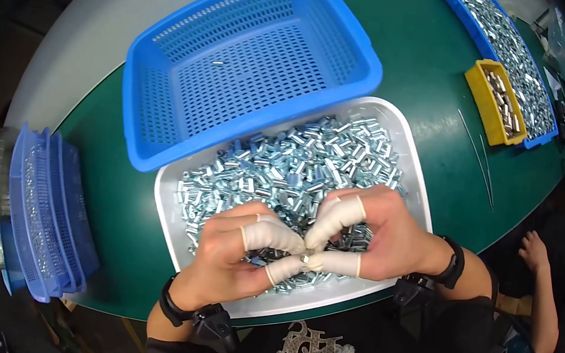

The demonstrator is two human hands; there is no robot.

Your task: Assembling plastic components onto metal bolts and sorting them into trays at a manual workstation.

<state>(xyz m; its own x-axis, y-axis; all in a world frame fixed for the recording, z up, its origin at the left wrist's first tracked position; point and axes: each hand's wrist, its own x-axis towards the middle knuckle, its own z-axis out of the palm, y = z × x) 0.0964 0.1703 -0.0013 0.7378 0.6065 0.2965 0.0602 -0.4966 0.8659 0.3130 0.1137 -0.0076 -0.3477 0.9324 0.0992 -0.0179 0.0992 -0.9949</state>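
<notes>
A white tray (418, 172) in front of me holds a heap of small shiny metal sleeves (297, 168). My left hand (228, 247) and my right hand (388, 235) meet over the near part of that heap, with pale finger cots on the thumbs and forefingers. Pinched where their fingertips come together is one small metal sleeve (305, 258), its round end partly showing. The fingers cover the rest of it. Which hand bears most of the grip is hard to see.
Overlapping the tray's far rim is a blue perforated basket (252, 77) with one small piece inside. Stacked blue baskets (55, 219) stand at left. At right are a yellow bin (483, 95), a blue tray of parts (544, 113), thin rods (476, 158) and another person's arm (546, 300).
</notes>
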